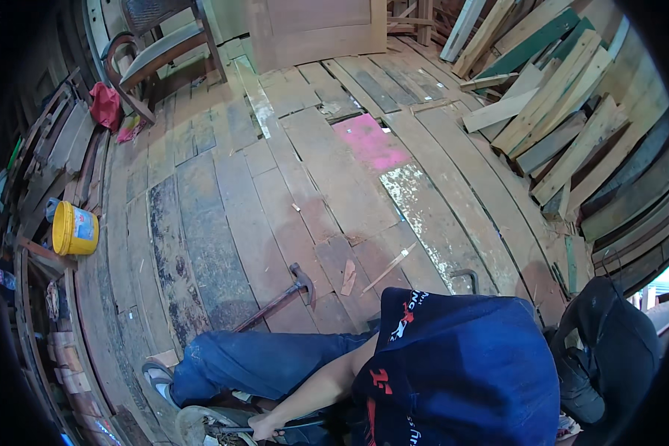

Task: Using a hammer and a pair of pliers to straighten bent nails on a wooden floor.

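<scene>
My left hand (pixel 264 428) is at the lower edge, its fingers closed around a thin dark metal bar (pixel 301 424) that lies across the frame bottom. It is beside a round greyish rim (pixel 189 422) on the floor. My blue shirt (pixel 461 372) and my leg in jeans (pixel 260 362) fill the lower middle, with a sandalled foot (pixel 156 375) to the left. A claw hammer (pixel 293 288) with a reddish handle lies on the plank floor just beyond my knee. My right hand is hidden.
A worn plank floor (pixel 312 186) with a pink patch (pixel 370 141). Stacked planks (pixel 572 111) lean at the right. A yellow bucket (pixel 74 229) stands at the left, a chair (pixel 160 48) at the back left. A black bag (pixel 617 342) lies at the right.
</scene>
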The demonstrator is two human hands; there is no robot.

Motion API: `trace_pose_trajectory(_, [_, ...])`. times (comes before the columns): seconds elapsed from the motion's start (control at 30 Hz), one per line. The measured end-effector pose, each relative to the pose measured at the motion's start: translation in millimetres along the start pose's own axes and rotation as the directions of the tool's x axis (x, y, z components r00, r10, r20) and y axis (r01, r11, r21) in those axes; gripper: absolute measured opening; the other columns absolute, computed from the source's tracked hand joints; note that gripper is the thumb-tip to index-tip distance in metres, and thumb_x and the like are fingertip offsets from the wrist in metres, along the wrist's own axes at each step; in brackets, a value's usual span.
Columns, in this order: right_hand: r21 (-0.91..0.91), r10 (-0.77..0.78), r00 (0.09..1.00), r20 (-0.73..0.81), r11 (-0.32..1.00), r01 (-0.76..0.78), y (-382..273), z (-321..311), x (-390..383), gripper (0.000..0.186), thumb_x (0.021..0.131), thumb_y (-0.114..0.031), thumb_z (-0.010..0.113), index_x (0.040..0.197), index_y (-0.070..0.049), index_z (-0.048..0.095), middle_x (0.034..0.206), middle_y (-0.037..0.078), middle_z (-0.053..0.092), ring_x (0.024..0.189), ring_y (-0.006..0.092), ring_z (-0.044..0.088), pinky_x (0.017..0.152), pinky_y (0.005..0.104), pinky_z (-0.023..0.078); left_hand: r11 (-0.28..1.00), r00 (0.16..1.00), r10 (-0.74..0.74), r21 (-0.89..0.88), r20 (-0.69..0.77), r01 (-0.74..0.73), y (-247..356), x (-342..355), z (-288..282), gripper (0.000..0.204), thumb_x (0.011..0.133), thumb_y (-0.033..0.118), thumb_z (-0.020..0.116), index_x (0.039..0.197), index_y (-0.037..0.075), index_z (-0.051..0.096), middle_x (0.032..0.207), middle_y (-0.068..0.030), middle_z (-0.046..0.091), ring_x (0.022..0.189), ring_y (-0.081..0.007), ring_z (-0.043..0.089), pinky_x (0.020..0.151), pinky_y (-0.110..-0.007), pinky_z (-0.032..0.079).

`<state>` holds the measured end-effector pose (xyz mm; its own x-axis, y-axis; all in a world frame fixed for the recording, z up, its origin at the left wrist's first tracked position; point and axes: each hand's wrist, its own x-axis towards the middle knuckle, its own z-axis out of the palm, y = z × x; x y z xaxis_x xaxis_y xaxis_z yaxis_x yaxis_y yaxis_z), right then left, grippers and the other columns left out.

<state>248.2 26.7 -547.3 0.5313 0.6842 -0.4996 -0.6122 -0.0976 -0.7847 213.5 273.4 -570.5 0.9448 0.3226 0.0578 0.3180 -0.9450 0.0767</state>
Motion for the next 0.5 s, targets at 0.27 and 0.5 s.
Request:
trace_pose_trajectory(0.27, [0.009, -0.006, 1.000, -0.019, 1.000, 0.006, -5, -9, -5, 0.033, 0.089, -0.029, 0.057, 0.073, -0.001, 0.051, 0.054, 0.007, 0.044, 0.040, 0.0192, 0.044, 0.034, 0.0358, 0.036, 1.000, 1.000, -0.013, 0.012, 0.015, 0.013, -2, -3, 1, 0.053, 0.083, 0.054, 0.059, 0.078, 0.003, 0.071, 0.075, -0.0239, 0.066, 0.071, -0.0429, 0.065, 0.065, -0.052, 0.050])
trace_pose_trajectory(0.5, [0.011, -0.001, 1.000, -0.028, 1.000, 0.002, -7, -12, -4, 0.032, 0.089, -0.029, 0.057, 0.073, -0.001, 0.052, 0.054, 0.006, 0.044, 0.040, 0.0189, 0.044, 0.034, 0.0354, 0.036, 0.999, 0.999, -0.040, 0.017, 0.024, 0.039, -7, 0, -2, 0.053, 0.083, 0.054, 0.059, 0.080, 0.003, 0.071, 0.076, -0.0238, 0.066, 0.072, -0.0427, 0.065, 0.065, -0.052, 0.050])
